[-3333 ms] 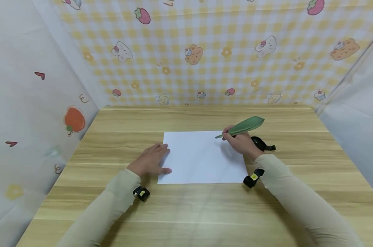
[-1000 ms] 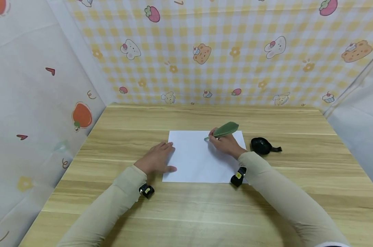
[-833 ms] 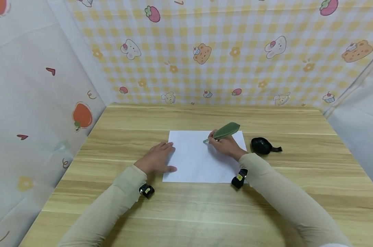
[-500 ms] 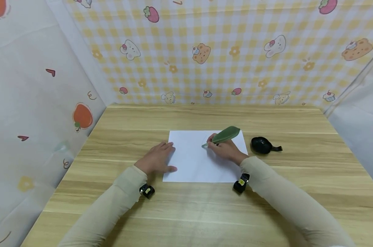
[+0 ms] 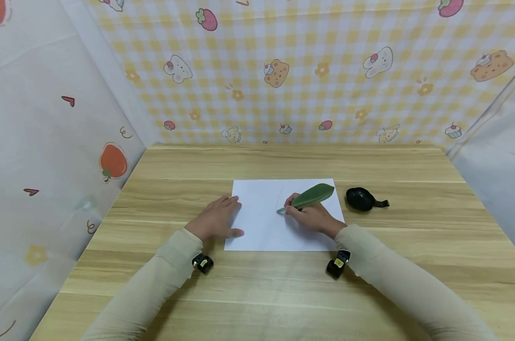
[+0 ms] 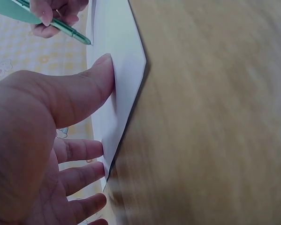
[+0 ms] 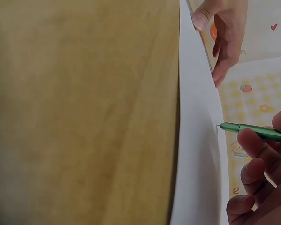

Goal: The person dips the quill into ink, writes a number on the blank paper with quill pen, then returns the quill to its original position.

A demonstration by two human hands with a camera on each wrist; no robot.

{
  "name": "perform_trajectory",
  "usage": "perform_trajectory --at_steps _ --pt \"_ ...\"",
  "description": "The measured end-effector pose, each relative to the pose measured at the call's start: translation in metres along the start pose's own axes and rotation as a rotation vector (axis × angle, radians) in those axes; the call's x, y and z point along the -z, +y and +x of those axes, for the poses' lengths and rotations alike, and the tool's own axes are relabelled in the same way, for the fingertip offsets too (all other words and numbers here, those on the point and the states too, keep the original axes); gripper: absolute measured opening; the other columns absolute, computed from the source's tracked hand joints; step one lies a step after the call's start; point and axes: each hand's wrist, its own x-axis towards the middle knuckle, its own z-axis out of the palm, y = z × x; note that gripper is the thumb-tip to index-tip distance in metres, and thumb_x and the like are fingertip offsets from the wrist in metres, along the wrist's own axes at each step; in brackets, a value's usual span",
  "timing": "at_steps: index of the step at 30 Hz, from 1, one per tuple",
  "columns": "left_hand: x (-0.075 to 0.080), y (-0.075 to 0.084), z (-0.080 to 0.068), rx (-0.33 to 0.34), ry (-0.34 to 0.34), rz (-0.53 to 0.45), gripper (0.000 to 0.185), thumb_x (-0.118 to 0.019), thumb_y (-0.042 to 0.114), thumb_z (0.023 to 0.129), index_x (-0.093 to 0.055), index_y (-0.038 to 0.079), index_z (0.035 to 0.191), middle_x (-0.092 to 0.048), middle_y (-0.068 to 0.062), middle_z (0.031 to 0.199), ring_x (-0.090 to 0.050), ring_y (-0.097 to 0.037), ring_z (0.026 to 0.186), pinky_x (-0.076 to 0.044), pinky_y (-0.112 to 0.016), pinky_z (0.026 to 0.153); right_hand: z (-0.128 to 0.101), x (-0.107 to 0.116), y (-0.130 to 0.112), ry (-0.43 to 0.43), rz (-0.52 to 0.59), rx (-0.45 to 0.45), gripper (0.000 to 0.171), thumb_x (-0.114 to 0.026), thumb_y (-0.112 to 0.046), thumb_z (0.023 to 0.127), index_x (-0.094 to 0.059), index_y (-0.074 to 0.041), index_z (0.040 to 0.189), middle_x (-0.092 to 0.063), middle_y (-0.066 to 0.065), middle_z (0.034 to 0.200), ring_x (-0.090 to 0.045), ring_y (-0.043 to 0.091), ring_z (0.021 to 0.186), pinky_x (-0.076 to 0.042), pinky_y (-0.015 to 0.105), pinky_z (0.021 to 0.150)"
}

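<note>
A white sheet of paper (image 5: 257, 227) lies on the wooden table. My right hand (image 5: 310, 217) pinches a green leaf-shaped pen (image 5: 313, 195) between thumb and fingers, its tip on the paper near the middle. A thin curved line (image 5: 278, 195) runs up and to the right from the tip. In the right wrist view the pen's slim green barrel (image 7: 253, 131) and fine point show. My left hand (image 5: 215, 219) rests on the paper's left edge, fingers spread and fairly straight. In the left wrist view its thumb (image 6: 84, 89) touches the sheet.
A black rounded object with a short stem (image 5: 360, 199) sits on the table (image 5: 189, 166) just right of the paper. A yellow checked cloth (image 5: 249, 61) hangs behind the table, with a white printed cloth (image 5: 48, 142) along the left side.
My right hand has moved left onto the middle of the paper, then down toward me with the pen, and a curved line now shows behind the tip. My left hand stays on the paper's edge.
</note>
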Motion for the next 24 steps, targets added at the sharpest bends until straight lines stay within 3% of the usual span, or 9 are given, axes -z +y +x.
perform_trajectory --at_steps 8,24 --pt "-0.001 0.0 0.0 0.004 -0.002 -0.014 0.081 -0.072 0.044 0.086 -0.04 0.0 0.145 -0.026 -0.017 0.156 -0.019 -0.04 0.143 -0.018 -0.055 0.113 -0.013 0.002 -0.005 -0.038 -0.019 -0.005 0.01 -0.054 -0.014 0.094 -0.063 -0.009 0.095 -0.062 -0.005 0.085 -0.052 0.014 0.079 -0.042 0.03 0.072" --pt "-0.001 -0.001 0.001 0.007 -0.019 -0.014 0.082 -0.07 0.045 0.086 -0.038 0.0 0.147 -0.024 -0.015 0.158 -0.016 -0.04 0.144 -0.016 -0.054 0.114 -0.034 0.021 0.006 -0.026 -0.03 0.007 0.01 -0.055 -0.008 0.093 -0.064 -0.009 0.09 -0.063 -0.007 0.08 -0.053 0.012 0.073 -0.043 0.027 0.066"
